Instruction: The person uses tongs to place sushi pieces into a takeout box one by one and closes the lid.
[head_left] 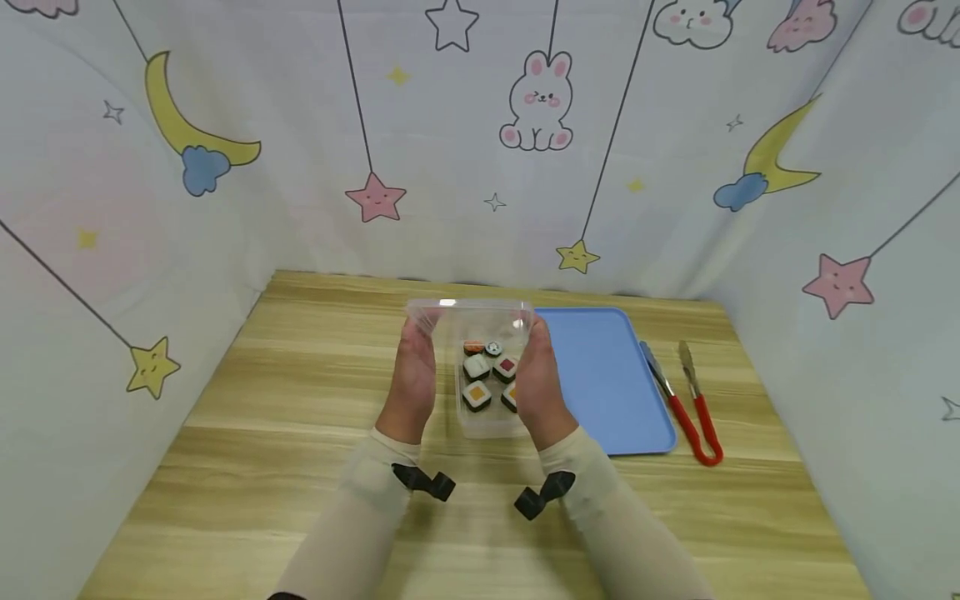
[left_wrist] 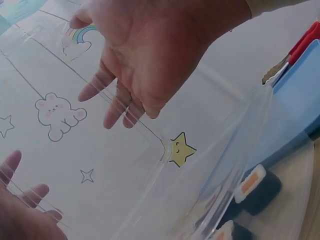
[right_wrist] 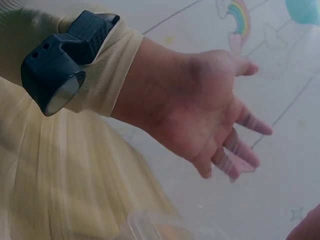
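Note:
Between both hands a clear plastic lid [head_left: 472, 310] is held up, above and behind a clear box [head_left: 491, 432]. My left hand [head_left: 414, 375] holds the lid at its left side, and my right hand [head_left: 537, 375] holds the right side. Fingers of the right hand [left_wrist: 145, 55] show through the clear plastic in the left wrist view. The same goes for the left hand [right_wrist: 192, 107] in the right wrist view. Several sushi pieces [head_left: 476, 394] sit inside the box, some with orange or red centres; the right hand covers part of its right side.
A blue tray [head_left: 611, 383] lies right of the box on the wooden table [head_left: 300, 467]. Beyond its right edge rest tongs with red handles [head_left: 705, 425], their arms spread. A white patterned curtain [head_left: 465, 125] encloses the back and sides.

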